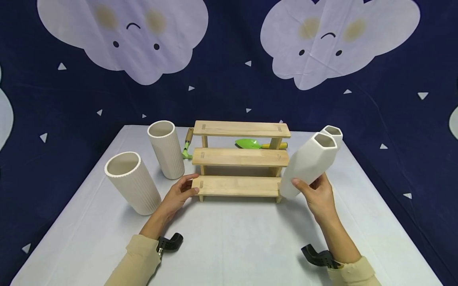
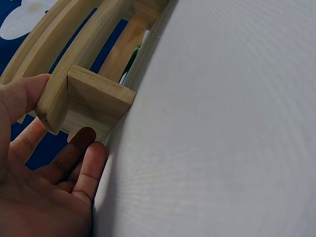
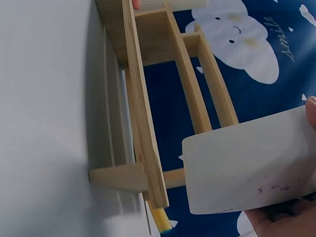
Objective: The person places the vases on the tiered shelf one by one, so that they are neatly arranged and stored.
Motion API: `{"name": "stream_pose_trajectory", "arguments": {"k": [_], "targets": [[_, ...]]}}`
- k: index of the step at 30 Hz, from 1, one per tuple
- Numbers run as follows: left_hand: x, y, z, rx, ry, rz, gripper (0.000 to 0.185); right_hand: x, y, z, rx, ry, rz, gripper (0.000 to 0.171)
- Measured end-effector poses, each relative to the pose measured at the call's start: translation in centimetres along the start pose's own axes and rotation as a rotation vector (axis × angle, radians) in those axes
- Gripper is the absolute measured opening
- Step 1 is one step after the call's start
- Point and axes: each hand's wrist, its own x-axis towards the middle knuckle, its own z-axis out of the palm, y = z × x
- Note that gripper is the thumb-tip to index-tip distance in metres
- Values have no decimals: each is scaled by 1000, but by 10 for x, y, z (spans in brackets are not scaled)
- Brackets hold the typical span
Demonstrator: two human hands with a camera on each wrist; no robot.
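A three-tier wooden plant stand (image 1: 236,184) stands on the table. My left hand (image 1: 177,196) grips the left end of its lowest step; in the left wrist view, the thumb (image 2: 29,94) touches the board's edge while other fingers curl by the end. My right hand (image 1: 318,196) holds a white faceted vase (image 1: 307,165), thumb on its near side and fingers mostly hidden behind. That vase tilts, its mouth up and to the right and its base beside the stand's right end. Its flat white surface (image 3: 247,168) fills the lower right of the right wrist view.
Two ribbed white vases (image 1: 137,186) (image 1: 166,151) stand left of the stand. Another faceted vase (image 1: 334,133) shows partly behind the held one. Behind the stand lie a green trowel (image 1: 248,143) and a small green hand tool with a wooden handle (image 1: 189,137). A dark-blue cloud-patterned cloth (image 1: 229,79) hangs behind.
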Motion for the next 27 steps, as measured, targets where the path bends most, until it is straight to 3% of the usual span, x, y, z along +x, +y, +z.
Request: {"name": "stream_pose_trajectory", "arguments": {"k": [17, 27], "targets": [[1, 1, 1, 0, 4, -6, 52, 4, 1, 22, -104, -86, -23, 63], [0, 0, 0, 3, 8, -12, 52, 7, 0, 36, -70, -128, -22, 60]]}}
